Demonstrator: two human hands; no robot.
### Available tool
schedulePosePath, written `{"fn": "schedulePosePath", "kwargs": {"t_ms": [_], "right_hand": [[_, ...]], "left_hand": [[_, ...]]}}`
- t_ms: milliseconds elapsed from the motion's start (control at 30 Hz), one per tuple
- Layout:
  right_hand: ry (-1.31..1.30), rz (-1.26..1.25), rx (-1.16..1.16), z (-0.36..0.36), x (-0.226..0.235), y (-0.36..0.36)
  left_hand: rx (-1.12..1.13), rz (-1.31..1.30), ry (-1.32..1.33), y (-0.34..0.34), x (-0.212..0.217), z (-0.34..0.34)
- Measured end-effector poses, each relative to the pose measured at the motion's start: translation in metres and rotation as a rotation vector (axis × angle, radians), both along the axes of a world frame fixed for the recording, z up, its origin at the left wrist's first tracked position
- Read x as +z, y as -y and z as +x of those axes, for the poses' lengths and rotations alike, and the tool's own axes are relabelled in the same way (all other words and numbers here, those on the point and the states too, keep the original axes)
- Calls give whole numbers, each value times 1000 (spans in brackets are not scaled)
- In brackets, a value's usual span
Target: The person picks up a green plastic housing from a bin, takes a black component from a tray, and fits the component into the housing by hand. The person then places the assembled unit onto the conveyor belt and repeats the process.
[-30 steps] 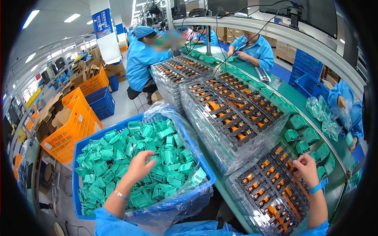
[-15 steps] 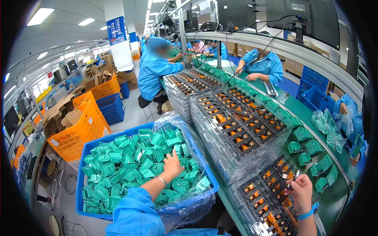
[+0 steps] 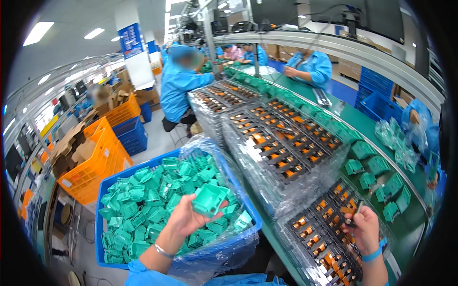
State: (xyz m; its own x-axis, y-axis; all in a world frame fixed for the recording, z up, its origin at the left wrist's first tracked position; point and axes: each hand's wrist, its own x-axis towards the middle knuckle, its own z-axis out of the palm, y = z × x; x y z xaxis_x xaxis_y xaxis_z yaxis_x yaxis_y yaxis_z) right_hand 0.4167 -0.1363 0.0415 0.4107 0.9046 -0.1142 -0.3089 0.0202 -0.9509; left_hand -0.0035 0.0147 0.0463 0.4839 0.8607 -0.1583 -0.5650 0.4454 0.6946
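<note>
Over a blue bin [image 3: 101,190] heaped with green plastic housings [image 3: 143,209], my left hand [image 3: 183,217] holds one green housing [image 3: 209,199], its hollow side facing up. The thumb lies at its left edge and the fingers pass beneath it. On the right, my right hand [image 3: 365,226] pinches a small dark and orange part [image 3: 352,209] between thumb and fingers; its exact kind is too small to tell. That hand hovers above a clear plastic tray [image 3: 298,257] holding rows of similar orange and black parts.
Stacked clear trays [image 3: 281,143] of orange and black parts stand beyond. Green housings [image 3: 378,165] lie on a green conveyor at the right. Clear film [image 3: 210,262] drapes the bin. Orange crates [image 3: 102,157] stand at left; co-workers in blue [image 3: 179,88] sit along the line.
My left hand has come up from the heap and nearer to me with a green housing in it. My right hand still holds its part, now turned differently. The whole view has shifted slightly.
</note>
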Motion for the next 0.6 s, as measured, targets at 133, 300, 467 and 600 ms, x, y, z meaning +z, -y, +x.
{"fn": "schedulePosePath", "kwargs": {"t_ms": [133, 300, 467, 600], "right_hand": [[-23, 32, 40, -2, 8, 3], [72, 122, -66, 7, 4, 5], [126, 236, -138, 8, 22, 24], [261, 272, -117, -5, 36, 35]], "left_hand": [[-321, -152, 163, 31, 12, 63], [-517, -132, 109, 61, 21, 148], [-404, 81, 53, 76, 2, 208], [-259, 236, -59, 78, -10, 231]]}}
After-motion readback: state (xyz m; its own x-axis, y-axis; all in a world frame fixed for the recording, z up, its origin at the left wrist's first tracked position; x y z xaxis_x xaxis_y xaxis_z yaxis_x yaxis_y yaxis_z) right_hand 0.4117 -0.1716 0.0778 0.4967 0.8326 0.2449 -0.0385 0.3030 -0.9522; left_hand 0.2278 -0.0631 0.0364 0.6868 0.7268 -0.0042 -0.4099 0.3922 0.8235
